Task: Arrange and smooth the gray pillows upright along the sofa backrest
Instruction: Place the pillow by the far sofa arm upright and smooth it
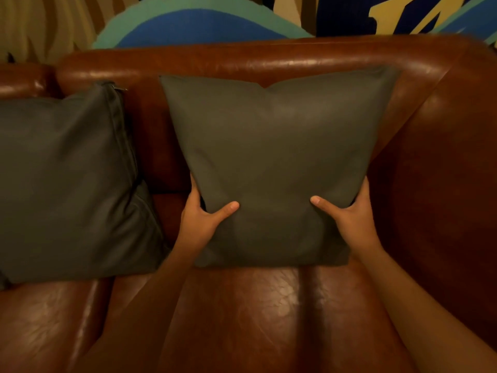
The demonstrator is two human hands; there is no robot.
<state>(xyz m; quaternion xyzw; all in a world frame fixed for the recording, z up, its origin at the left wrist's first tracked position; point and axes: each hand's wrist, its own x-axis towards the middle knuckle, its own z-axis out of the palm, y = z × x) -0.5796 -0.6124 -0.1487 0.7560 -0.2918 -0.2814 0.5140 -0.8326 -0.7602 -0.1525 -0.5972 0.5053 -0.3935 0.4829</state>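
Observation:
A square gray pillow point(271, 146) stands upright in the middle, leaning on the brown leather sofa backrest point(242, 59). My left hand point(200, 219) grips its lower left edge, thumb on the front, fingers behind. Its lower right edge is held the same way by my right hand point(349, 214). A second gray pillow point(67, 181) leans at the left with its zipper edge facing right; part of it is cut off by the frame.
The sofa's right armrest point(451, 168) curves close beside the held pillow. The leather seat cushion point(242, 313) spreads out below my forearms. A painted wall in teal, blue and yellow point(193, 22) rises behind the sofa.

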